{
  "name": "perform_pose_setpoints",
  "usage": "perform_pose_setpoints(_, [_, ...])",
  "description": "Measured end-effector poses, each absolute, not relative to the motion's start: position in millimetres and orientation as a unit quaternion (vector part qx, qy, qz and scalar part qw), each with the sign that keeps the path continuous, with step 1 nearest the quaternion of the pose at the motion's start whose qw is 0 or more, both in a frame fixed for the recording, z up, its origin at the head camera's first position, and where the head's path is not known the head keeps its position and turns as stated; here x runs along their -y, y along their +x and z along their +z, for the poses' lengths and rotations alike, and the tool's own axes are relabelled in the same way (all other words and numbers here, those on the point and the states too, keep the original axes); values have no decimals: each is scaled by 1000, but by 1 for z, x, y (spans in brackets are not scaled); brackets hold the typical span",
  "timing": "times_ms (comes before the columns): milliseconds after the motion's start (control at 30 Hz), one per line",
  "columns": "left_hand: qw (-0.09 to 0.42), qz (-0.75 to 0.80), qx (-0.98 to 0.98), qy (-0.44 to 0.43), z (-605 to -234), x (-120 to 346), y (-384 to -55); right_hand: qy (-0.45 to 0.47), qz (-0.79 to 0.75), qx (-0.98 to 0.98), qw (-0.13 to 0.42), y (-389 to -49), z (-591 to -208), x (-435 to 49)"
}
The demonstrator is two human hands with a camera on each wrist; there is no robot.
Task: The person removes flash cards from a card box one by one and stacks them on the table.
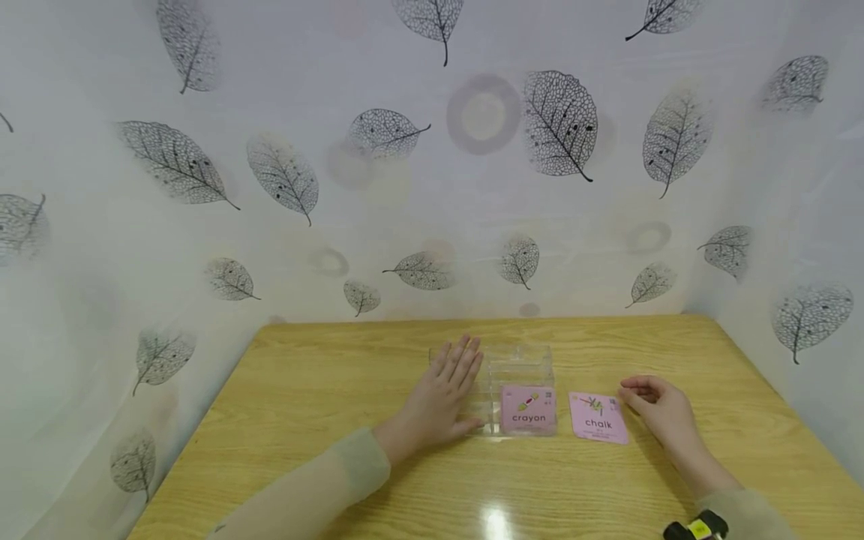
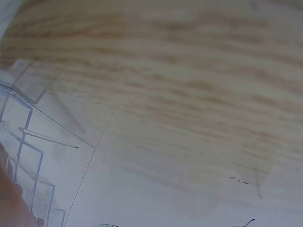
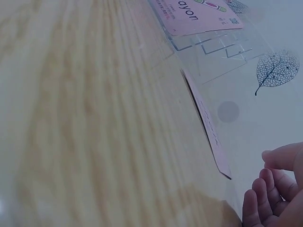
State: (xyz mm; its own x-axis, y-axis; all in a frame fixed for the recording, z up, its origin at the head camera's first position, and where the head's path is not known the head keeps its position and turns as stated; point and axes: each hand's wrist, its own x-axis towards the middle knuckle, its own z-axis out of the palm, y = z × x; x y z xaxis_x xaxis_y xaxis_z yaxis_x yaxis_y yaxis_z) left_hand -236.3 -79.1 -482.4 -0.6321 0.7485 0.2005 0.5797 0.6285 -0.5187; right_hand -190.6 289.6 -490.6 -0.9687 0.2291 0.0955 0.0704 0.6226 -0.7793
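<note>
A clear plastic stepped holder stands on the table, seen only in part in the left wrist view. My left hand rests against its left side with fingers straight. A pink card reading "crayon" sits in the front of the holder's right column. To the right, a pink card reading "chalk" lies flat on the table. Beside that card's right edge is my right hand, its fingers loosely bent and holding nothing. The right wrist view shows a small gap between these fingers and the card.
The wooden table runs back to a pale wall covering printed with dark leaves, which also rises at both sides. A black band with a yellow patch is on the right wrist.
</note>
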Motion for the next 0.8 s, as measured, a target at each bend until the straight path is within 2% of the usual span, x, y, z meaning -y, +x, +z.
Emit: perform_pose_setpoints(800, [203,214,880,-372,-483,79,-235,-75,441,888,107,-191,-488,-284])
